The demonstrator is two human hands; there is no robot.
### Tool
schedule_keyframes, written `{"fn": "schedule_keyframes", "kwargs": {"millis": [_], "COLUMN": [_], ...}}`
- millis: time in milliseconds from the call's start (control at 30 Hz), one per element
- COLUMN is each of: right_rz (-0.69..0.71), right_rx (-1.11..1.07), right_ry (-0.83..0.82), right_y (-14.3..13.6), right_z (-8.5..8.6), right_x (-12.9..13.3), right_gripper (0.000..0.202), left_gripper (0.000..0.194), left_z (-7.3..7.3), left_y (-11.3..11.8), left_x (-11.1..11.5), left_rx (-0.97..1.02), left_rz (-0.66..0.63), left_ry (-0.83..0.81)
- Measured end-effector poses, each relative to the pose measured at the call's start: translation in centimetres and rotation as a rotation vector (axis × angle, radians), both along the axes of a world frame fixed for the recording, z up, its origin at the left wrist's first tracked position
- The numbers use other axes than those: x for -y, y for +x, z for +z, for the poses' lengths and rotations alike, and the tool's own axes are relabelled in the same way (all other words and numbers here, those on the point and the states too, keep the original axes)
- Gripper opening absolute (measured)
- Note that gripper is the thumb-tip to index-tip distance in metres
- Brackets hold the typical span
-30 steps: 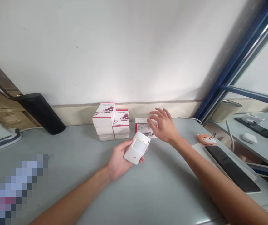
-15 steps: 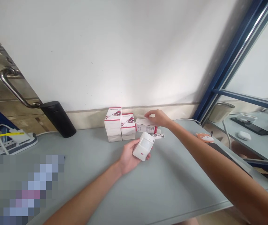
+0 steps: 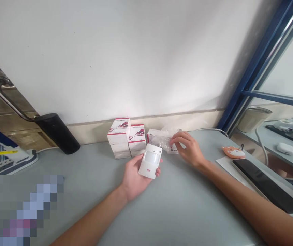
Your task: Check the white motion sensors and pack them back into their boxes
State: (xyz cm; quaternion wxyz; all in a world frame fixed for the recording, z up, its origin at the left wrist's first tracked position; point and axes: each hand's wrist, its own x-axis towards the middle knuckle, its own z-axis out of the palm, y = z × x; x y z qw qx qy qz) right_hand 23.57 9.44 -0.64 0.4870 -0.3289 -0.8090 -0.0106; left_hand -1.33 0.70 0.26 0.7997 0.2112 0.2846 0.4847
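Note:
My left hand (image 3: 137,177) is closed round a white motion sensor (image 3: 150,162), its windowed face turned up toward me and a short antenna at its top. A clear plastic bag (image 3: 164,135) hangs from the pinched thumb and fingers of my right hand (image 3: 187,147). Behind the bag lies a white-and-red box (image 3: 152,134), partly covered by it. Small white parts (image 3: 174,149) rest on the table under the bag, mostly hidden. Left of the lying box stand several stacked white boxes (image 3: 120,136) with red patterned lids.
A black cylinder (image 3: 58,133) leans by a metal handle (image 3: 10,99) at the left, near a power strip (image 3: 15,164). On the right are an orange animal-faced item (image 3: 233,152) and a black-topped flat device (image 3: 266,184). A blue-framed mirror (image 3: 279,92) borders the table.
My right hand has come down and to the right from the lying box, and the clear bag now shows in its fingers. The sensor stays in my left hand, and the view has shifted slightly.

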Motion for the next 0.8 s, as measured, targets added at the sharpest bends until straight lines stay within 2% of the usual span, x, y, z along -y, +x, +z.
{"fn": "schedule_keyframes", "kwargs": {"millis": [100, 433, 633, 800], "right_rz": [-0.012, -0.022, 0.044, 0.051], "right_rx": [-0.018, -0.06, -0.084, -0.071], "right_ry": [-0.032, -0.037, -0.025, -0.009], "right_y": [0.0, -0.2, -0.8, -1.3], "right_z": [-0.7, -0.8, -0.4, 0.1], "right_x": [-0.1, 0.2, 1.5, 2.3], "right_gripper": [0.029, 0.029, 0.028, 0.029], "left_gripper": [0.041, 0.039, 0.04, 0.047], "left_z": [0.0, 0.5, 0.4, 0.5], "left_y": [-0.1, 0.2, 0.2, 0.5], "left_x": [-0.1, 0.0, 0.2, 0.4], "left_rx": [0.016, -0.013, -0.05, -0.097], "left_rz": [0.031, 0.06, 0.037, -0.044], "left_ry": [-0.061, -0.089, -0.014, 0.085]}}
